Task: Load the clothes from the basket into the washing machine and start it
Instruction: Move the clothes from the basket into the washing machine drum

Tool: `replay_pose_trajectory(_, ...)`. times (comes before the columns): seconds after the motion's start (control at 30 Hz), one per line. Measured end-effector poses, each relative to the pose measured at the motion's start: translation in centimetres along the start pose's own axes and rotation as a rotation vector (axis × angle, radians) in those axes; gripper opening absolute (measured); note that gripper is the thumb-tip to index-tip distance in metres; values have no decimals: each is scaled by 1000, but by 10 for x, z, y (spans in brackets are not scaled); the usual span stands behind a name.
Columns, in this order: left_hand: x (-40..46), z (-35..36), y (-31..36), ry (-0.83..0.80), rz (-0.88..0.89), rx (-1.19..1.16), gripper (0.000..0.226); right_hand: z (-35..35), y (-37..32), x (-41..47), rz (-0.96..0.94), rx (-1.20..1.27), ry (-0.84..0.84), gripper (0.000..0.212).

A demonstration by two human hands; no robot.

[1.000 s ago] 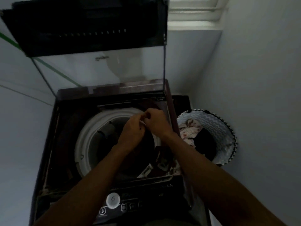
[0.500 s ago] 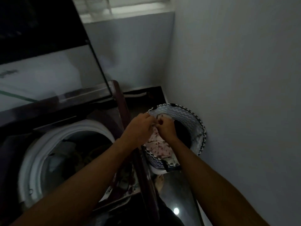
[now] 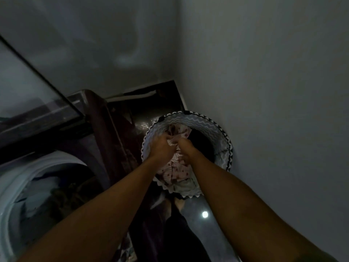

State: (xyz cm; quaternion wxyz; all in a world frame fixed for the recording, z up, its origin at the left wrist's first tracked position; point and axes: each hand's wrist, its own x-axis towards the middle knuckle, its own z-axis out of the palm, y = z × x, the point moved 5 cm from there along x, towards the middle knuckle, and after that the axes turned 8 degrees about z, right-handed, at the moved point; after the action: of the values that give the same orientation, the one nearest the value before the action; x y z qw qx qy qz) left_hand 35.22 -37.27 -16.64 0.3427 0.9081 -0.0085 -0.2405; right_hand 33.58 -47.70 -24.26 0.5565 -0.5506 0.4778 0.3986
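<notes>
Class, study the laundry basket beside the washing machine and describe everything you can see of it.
The laundry basket is round and soft-sided, seemingly fabric, with a grey-and-white zigzag lining and a black-and-white trimmed rim. It stands upright on the dark glossy floor, between the washing machine and the wall. Inside lie a pale spotted garment and dark clothing. The left hand and right hand reach in, gripping the spotted garment.

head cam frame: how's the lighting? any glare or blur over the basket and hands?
Head view: dim and underexposed throughout; one small bright glare spot on the glossy floor; wide-angle bending of the wall lines; the left hand and right hand gripping the patterned garment in the basket look soft, edges slightly smeared; the washer drum interior is murky.
</notes>
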Motion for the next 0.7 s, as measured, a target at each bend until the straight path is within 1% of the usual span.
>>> replay_pose_trajectory(0.1,16,9,-4,-6,-62,-63,31,5,-8,16,21,105,-84,8)
replay_pose_trajectory(0.17,25,12,-2,-23,-80,-113,28,5,-11,24,22,169,-115,12)
replay_pose_trajectory(0.27,41,16,-3,-27,-90,-151,16,5,-10,38,47,287,-138,21)
replay_pose_trajectory(0.33,49,21,-9,-36,-113,-153,10,4,-8,46,63,324,-122,19)
replay_pose_trajectory(0.37,50,23,-11,-38,-121,-158,13,4,-7,48,68,332,-113,17)
replay_pose_trajectory(0.43,47,23,-12,-42,-117,-152,24,6,-3,54,82,369,-107,16)
replay_pose_trajectory(0.53,40,26,-17,-41,-106,-133,36,19,-5,66,17,435,-144,7)
replay_pose_trajectory(0.57,38,24,-21,-26,-129,-130,40,23,-5,70,25,477,-151,15)
replay_pose_trajectory(0.63,40,20,-35,43,-178,-114,57,28,-8,71,47,596,-199,47)
replay_pose_trajectory(0.67,41,15,-39,71,-186,-105,69,29,-17,46,35,637,-240,55)
replay_pose_trajectory(0.7,40,10,-41,86,-186,-97,82,31,-24,33,23,664,-293,57)
